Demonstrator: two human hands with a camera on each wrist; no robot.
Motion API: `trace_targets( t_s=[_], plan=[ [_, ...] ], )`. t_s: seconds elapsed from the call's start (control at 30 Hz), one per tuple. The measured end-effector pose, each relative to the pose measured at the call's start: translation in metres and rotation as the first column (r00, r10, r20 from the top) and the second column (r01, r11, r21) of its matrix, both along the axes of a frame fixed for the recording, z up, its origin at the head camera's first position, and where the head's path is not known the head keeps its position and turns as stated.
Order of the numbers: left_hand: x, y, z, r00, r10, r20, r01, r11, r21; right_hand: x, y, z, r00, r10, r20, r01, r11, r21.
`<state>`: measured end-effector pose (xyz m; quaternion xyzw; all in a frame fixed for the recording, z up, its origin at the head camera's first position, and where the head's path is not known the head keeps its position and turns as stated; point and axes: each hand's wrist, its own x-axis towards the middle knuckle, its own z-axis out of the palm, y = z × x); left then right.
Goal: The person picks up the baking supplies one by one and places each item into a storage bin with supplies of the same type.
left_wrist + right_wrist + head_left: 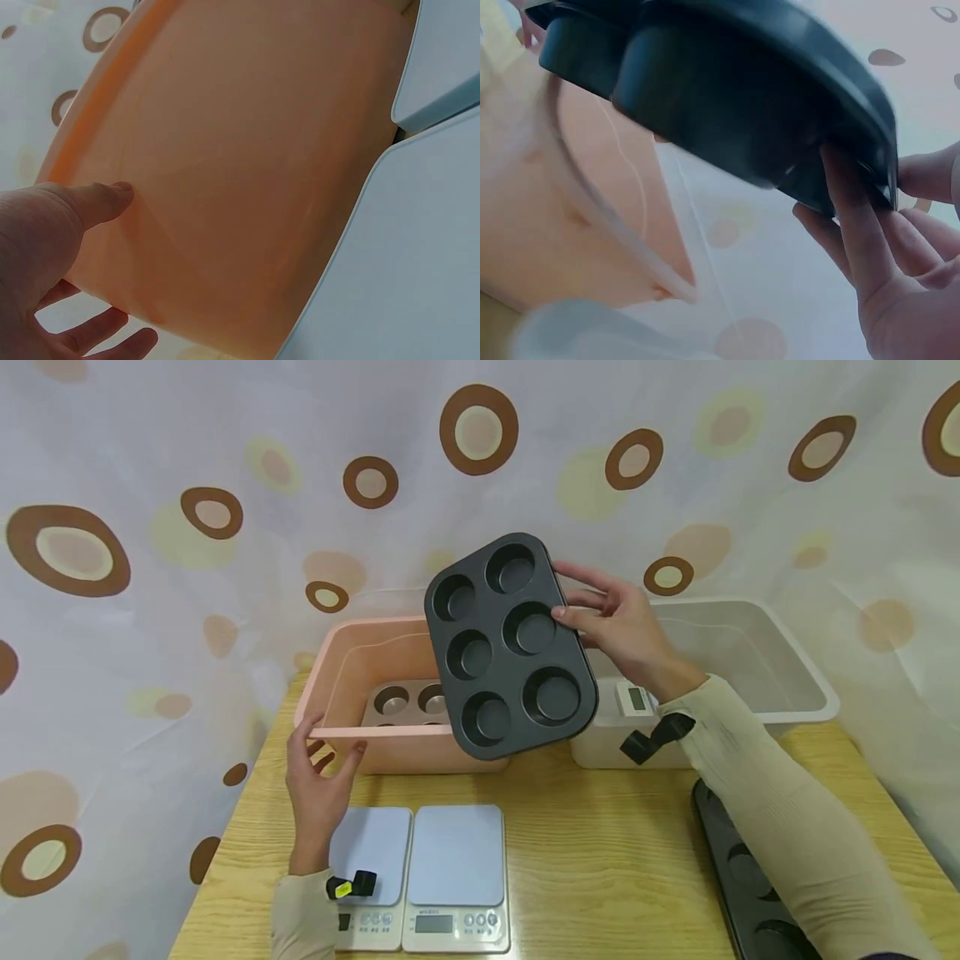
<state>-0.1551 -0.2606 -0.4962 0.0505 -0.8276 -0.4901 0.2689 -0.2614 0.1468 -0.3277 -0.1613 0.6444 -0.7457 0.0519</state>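
Note:
Held up and tilted over the right part of the pink bin (pixel 405 752) is a dark six-cup muffin pan (pixel 498 652). My right hand (pixel 618 622) grips its right edge, thumb on the upper face and fingers underneath, as the right wrist view shows with the pan's underside (pixel 697 97). My left hand (pixel 318 785) holds the bin's front left rim, its thumb against the outer wall (pixel 247 172). Inside the bin lies a lighter, beige muffin pan (pixel 401 702), partly hidden by the dark one.
Two white kitchen scales (pixel 459 860) (pixel 375 852) stand side by side at the front. A whitish bin (pixel 795 693) is at the back right, a small white device with a display (pixel 634 699) by its front. Another dark muffin pan (pixel 738 868) lies under the right forearm. Patterned cloth hangs behind.

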Motion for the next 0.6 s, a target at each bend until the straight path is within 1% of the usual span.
trace_targets(
  t_s=[0.1,0.2,0.27,0.37,0.43,0.5,0.6],
  plan=[
    [-0.001,0.001,-0.002,1.0,-0.009,0.001,0.009,1.0,0.009,-0.011,-0.002,0.01,1.0,-0.005,-0.024,0.006,1.0,0.03],
    [-0.001,0.001,-0.003,1.0,-0.015,-0.004,0.015,1.0,0.004,-0.022,-0.006,0.019,1.0,-0.017,-0.026,0.019,0.997,0.072],
    [-0.001,0.001,-0.002,1.0,-0.008,-0.005,0.008,1.0,-0.008,-0.029,-0.01,0.025,0.999,-0.024,-0.034,0.029,0.991,0.127],
    [-0.001,0.001,-0.001,1.0,0.001,-0.007,-0.002,1.0,-0.016,-0.04,-0.016,0.032,0.998,-0.009,-0.062,0.023,0.974,0.224],
    [-0.001,0.001,-0.001,1.0,-0.004,-0.008,0.004,1.0,-0.008,-0.046,-0.023,0.036,0.996,0.007,-0.086,0.017,0.96,0.279],
    [-0.001,0.0,-0.001,1.0,-0.016,-0.007,0.016,1.0,0.002,-0.052,-0.03,0.038,0.995,0.019,-0.103,0.014,0.949,0.315],
    [-0.001,-0.003,-0.001,1.0,-0.028,0.002,0.028,1.0,0.011,-0.059,-0.041,0.038,0.995,0.011,-0.102,0.025,0.937,0.348]
  ],
)
